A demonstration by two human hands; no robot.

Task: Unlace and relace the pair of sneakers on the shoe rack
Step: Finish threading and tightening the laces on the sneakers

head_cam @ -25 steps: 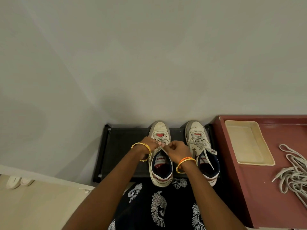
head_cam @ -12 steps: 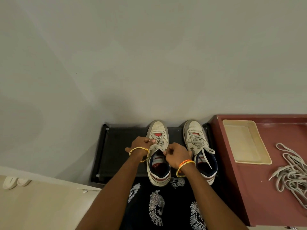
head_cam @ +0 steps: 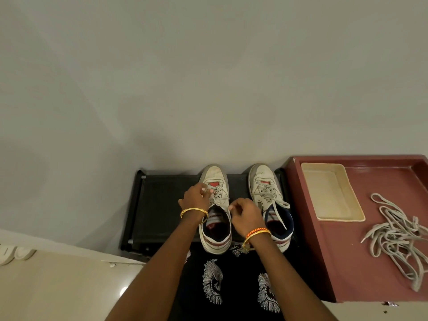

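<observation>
Two white sneakers stand side by side on a black shoe rack (head_cam: pixel 162 205) set against a pale wall, toes toward the wall and heels toward the person. Both hands work at the left sneaker (head_cam: pixel 215 209). The left hand (head_cam: pixel 194 198) sits at the sneaker's left side near the upper eyelets, its fingers curled and pinching the grey lace (head_cam: pixel 216 193) where it crosses the tongue. The right hand (head_cam: pixel 246 213) is at the right edge of the same sneaker's collar, fingers curled in, thumb and forefinger pinching a lace end. A gold bangle (head_cam: pixel 193 213) circles the left wrist, and an orange-and-gold bangle (head_cam: pixel 257 234) circles the right. The right sneaker (head_cam: pixel 268 200) stands just beside the first, untouched, its lace threaded through the eyelets with a loose end trailing into the dark opening. Right of the rack, touching its end, stands a dark red desk (head_cam: pixel 347 262). A shallow cream tray (head_cam: pixel 331 218) lies on its far part, and a tangled heap of loose grey laces (head_cam: pixel 398 237) lies near the tray, closer to the right edge.
</observation>
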